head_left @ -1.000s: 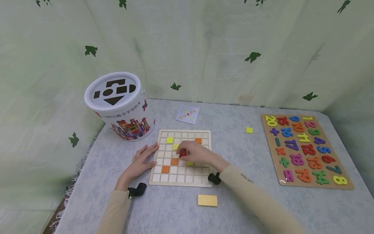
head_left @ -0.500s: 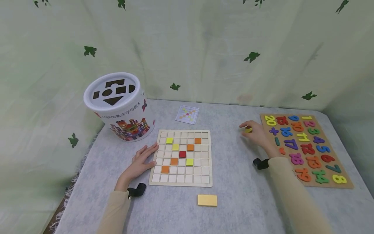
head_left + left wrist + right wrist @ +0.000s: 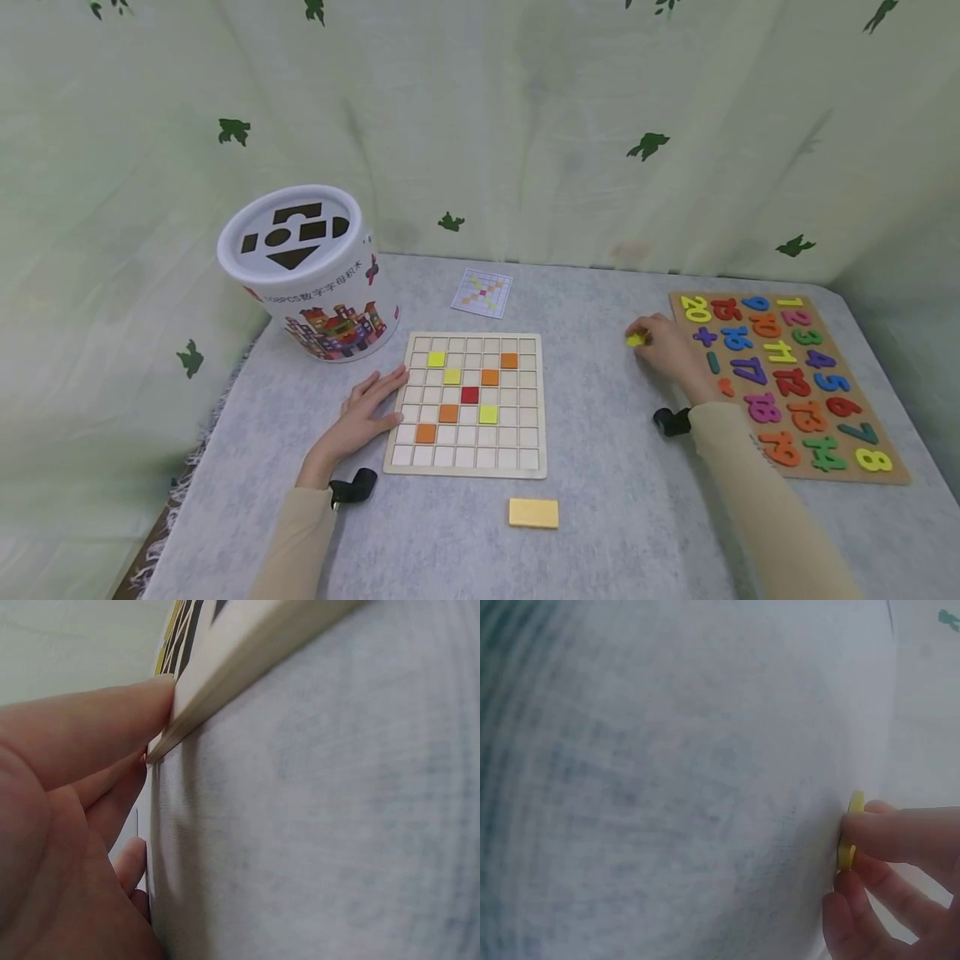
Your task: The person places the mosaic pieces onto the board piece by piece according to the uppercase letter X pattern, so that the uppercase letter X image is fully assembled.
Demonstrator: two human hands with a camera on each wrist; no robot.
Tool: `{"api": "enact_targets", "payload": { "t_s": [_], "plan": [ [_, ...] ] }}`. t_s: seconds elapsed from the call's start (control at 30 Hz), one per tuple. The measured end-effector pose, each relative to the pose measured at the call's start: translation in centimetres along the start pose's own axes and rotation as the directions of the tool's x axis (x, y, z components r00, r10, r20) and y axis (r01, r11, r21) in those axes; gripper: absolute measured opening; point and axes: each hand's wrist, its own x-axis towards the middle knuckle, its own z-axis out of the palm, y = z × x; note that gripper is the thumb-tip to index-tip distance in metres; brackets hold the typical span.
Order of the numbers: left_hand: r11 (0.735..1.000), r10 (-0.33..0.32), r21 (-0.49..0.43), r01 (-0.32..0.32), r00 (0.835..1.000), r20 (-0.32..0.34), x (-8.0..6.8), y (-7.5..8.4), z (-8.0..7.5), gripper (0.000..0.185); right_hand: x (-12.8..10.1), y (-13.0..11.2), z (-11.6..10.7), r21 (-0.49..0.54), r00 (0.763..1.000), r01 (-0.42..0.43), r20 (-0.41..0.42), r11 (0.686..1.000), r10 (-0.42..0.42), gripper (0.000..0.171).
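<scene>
My right hand (image 3: 667, 350) pinches a small yellow square tile (image 3: 636, 339) between thumb and fingers, right at the cloth; the right wrist view shows the tile (image 3: 847, 855) tipped on edge. A wooden grid board (image 3: 465, 477) lies in the middle, bearing a red tile (image 3: 469, 395) with several orange and yellow ones in diagonal lines. Against its left edge rests my left hand (image 3: 363, 421), fingers extended. In the left wrist view the thumb of that hand touches the board's rim (image 3: 225, 682).
A pattern card (image 3: 482, 293) lies behind the board and a pale yellow block (image 3: 533, 513) in front. At the back left stands a white bucket (image 3: 330, 292) with shape holes in its lid. A number puzzle board (image 3: 795, 392) lies at the right, partly under the right forearm.
My right hand has left the grid board, uncovering the red tile, and moved right to the loose yellow tile, which it now pinches. The left hand stays put.
</scene>
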Motion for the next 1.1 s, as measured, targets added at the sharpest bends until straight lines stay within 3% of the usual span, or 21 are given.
{"api": "enact_targets", "payload": {
  "t_s": [0.13, 0.3, 0.43, 0.53, 0.8, 1.1],
  "plan": [
    [1.0, 0.004, -0.001, -0.004, 1.0, -0.001, 0.0, 0.1, -0.1, 0.065, -0.3, -0.6, 0.3, 0.014, 1.0, 0.023, -0.005, 1.0, -0.023, 0.021],
    [1.0, 0.004, 0.001, -0.004, 1.0, -0.006, -0.1, 0.2, -0.1, 0.065, -1.3, -2.6, 1.5, 0.05, 0.986, 0.164, -0.026, 0.985, -0.163, 0.022],
    [1.0, -0.01, -0.008, 0.009, 1.0, -0.004, 0.0, 0.3, -0.1, 0.065, -2.8, -5.5, 3.2, 0.057, 0.951, 0.31, -0.018, 0.949, -0.31, 0.02],
    [1.0, -0.011, -0.012, 0.011, 1.0, -0.005, 0.0, 0.3, 0.0, 0.064, -4.0, -7.5, 4.6, 0.059, 0.911, 0.41, 0.028, 0.91, -0.412, 0.021],
    [1.0, 0.006, -0.01, -0.006, 1.0, -0.013, -0.1, 0.3, 0.0, 0.065, -6.6, -11.5, 7.7, 0.098, 0.8, 0.568, 0.165, 0.817, -0.577, 0.021],
    [1.0, -0.013, -0.01, 0.012, 1.0, -0.005, 0.0, 0.2, 0.0, 0.065, -7.7, -13.4, 9.8, 0.06, 0.755, 0.623, 0.217, 0.78, -0.619, 0.018]
  ]
}}
